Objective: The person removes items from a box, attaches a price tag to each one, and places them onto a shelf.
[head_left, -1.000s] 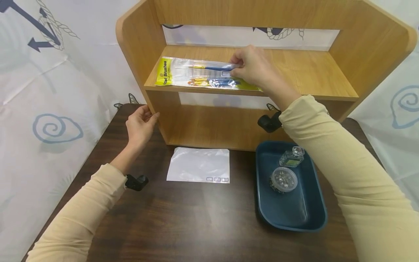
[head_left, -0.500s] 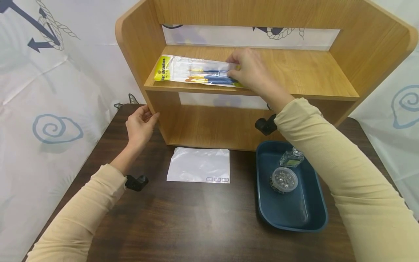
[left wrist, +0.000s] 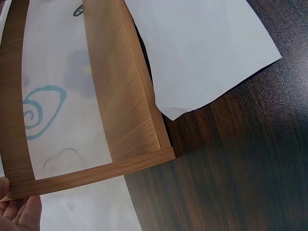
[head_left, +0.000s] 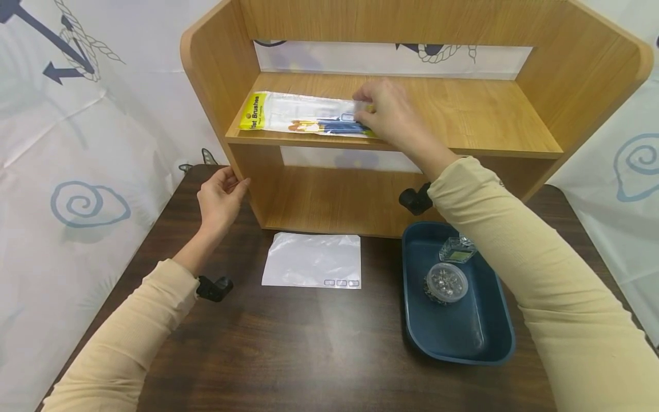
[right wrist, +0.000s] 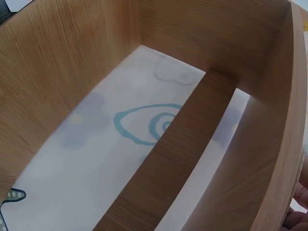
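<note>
A clear packet of artist brushes [head_left: 293, 111] with a yellow label end lies flat on the upper board of a wooden desk shelf [head_left: 479, 114], at its left part. My right hand [head_left: 388, 114] pinches the packet's right end between thumb and fingers, hiding that end. In the right wrist view, only some fingertips [right wrist: 299, 197] show past the board's edge. My left hand [head_left: 221, 197] grips the front edge of the shelf's left side panel [left wrist: 96, 174], low down, with thumb and fingers on either side.
A white sheet [head_left: 312, 260] lies on the dark wood table [head_left: 288, 343] before the shelf. To its right stands a blue tray [head_left: 458, 337] holding a glass bottle [head_left: 457, 250] and a round clear tub [head_left: 447, 282] of small metal pieces. My right sleeve passes over the tray's far right corner.
My right hand has shifted a little left with the packet, which now lies flatter and slightly further left on the board. The left hand has stayed at the side panel.
</note>
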{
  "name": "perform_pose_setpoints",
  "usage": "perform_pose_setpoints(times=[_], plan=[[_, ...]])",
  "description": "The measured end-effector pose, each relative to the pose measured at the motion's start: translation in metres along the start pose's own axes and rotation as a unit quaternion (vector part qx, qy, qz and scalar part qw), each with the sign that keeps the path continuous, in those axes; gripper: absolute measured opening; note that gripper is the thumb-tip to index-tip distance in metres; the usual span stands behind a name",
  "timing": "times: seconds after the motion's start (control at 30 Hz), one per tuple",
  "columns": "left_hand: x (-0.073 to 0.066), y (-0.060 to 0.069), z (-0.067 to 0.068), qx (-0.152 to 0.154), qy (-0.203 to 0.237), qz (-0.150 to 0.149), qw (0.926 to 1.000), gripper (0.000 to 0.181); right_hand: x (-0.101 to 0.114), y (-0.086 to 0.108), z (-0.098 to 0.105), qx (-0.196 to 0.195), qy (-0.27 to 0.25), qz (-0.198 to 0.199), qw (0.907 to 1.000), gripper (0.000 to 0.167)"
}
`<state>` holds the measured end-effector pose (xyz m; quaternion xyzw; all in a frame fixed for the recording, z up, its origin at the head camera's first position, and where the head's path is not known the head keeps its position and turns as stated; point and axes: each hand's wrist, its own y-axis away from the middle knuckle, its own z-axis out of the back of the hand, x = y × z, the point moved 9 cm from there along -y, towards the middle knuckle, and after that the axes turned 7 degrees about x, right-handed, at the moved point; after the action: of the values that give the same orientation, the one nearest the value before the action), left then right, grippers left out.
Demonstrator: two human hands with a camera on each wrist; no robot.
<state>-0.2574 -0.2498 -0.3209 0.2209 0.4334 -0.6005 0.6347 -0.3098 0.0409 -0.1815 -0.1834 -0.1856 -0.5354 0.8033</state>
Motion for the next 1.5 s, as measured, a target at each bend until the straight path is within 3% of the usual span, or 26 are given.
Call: perform_pose_setpoints(times=[0.23, 1.1, 1.3, 1.5], plan=[[0.000, 0.000, 0.001, -0.002, 0.001, 0.002, 1.0000, 0.033, 0.001, 0.003, 0.000, -0.016, 0.000, 0.013, 0.9998, 0.030], [0.001, -0.002, 0.000, -0.006, -0.006, 0.004, 1.0000, 0.034, -0.003, 0.009, 0.005, -0.054, -0.013, -0.004, 0.9984, 0.033], [0.001, -0.002, 0.001, -0.011, -0.003, -0.002, 0.9999, 0.033, 0.002, 0.027, 0.023, -0.096, -0.040, 0.031, 0.9941, 0.032], [0.001, -0.002, 0.002, -0.017, -0.007, 0.001, 0.9998, 0.032, -0.005, 0.062, 0.045, -0.162, -0.094, 0.071, 0.9798, 0.028]])
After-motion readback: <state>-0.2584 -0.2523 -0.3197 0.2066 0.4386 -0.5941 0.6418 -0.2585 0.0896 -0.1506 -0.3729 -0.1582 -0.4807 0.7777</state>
